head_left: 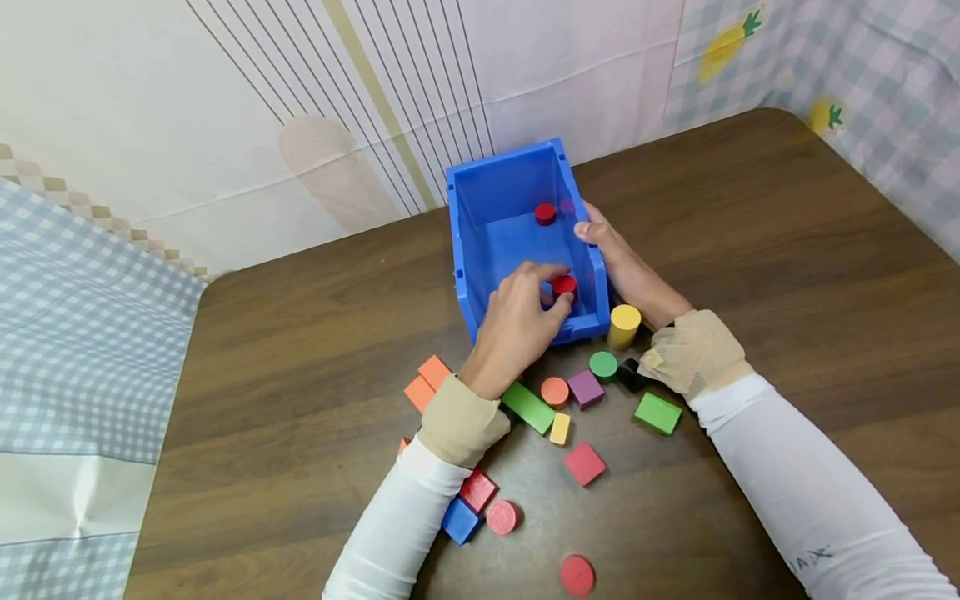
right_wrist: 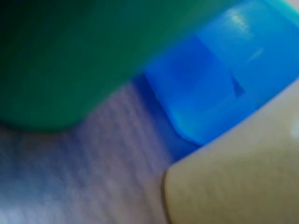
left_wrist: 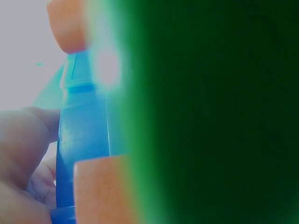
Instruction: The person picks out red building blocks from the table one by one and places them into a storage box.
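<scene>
A blue plastic bin (head_left: 463, 275) stands near the table's back edge, its open top facing me. My left hand (head_left: 517, 321) reaches over the near rim and pinches a red cylinder block (head_left: 565, 287) between thumb and fingers inside it. Another red cylinder block (head_left: 545, 213) lies deeper in the bin. My right hand (head_left: 618, 258) grips the bin's right wall, thumb over the rim. Beside that wrist stands a yellow cylinder block (head_left: 623, 327), which looms large in the right wrist view. A blurred green shape (left_wrist: 210, 112) covers much of the left wrist view.
In front of the bin lie a long green block (head_left: 528, 407), an orange cylinder (head_left: 555, 392), a purple block (head_left: 586, 388), a green cylinder (head_left: 603, 367) and a green block (head_left: 657, 413). Nearer are red blocks (head_left: 584, 463) and a blue block (head_left: 461, 521). Patterned cloth (head_left: 225, 167) hangs behind.
</scene>
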The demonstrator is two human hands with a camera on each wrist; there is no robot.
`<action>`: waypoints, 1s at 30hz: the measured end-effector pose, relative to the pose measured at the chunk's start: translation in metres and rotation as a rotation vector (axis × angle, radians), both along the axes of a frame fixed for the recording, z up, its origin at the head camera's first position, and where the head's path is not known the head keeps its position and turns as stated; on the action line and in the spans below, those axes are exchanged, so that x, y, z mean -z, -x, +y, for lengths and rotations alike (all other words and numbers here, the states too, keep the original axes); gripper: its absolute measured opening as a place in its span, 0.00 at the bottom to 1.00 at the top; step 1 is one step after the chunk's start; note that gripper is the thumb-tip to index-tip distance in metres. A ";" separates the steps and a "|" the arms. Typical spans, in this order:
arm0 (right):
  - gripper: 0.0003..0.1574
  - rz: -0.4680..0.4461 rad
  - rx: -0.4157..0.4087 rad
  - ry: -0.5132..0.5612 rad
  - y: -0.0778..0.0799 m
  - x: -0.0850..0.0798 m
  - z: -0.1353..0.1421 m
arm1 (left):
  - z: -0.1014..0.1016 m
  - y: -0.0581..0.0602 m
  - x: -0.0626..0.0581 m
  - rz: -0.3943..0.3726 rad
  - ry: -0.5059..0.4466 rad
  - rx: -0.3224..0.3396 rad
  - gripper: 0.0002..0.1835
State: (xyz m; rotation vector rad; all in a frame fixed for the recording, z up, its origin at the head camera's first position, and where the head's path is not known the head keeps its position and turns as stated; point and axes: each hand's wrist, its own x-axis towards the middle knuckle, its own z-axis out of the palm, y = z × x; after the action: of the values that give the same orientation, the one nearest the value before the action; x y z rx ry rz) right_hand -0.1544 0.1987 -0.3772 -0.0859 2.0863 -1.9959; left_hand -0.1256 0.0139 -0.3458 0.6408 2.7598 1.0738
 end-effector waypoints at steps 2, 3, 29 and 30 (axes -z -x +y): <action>0.48 0.001 0.003 0.000 0.000 0.001 0.000 | 0.000 0.000 0.000 0.003 0.003 -0.002 0.20; 0.48 0.001 0.004 0.001 0.000 0.001 0.000 | 0.001 0.000 0.000 0.005 0.006 -0.003 0.20; 0.49 0.003 0.006 -0.010 0.000 0.002 -0.001 | -0.001 0.002 0.002 -0.052 -0.031 0.008 0.17; 0.49 0.005 0.007 -0.008 0.000 0.002 -0.001 | -0.001 0.002 0.001 -0.056 -0.034 0.009 0.17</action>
State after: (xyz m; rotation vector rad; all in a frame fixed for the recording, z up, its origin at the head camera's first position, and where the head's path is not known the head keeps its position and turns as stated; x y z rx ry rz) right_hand -0.1547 0.1982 -0.3796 -0.0827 2.1000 -1.9930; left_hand -0.1279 0.0127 -0.3473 0.6169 2.6949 1.1212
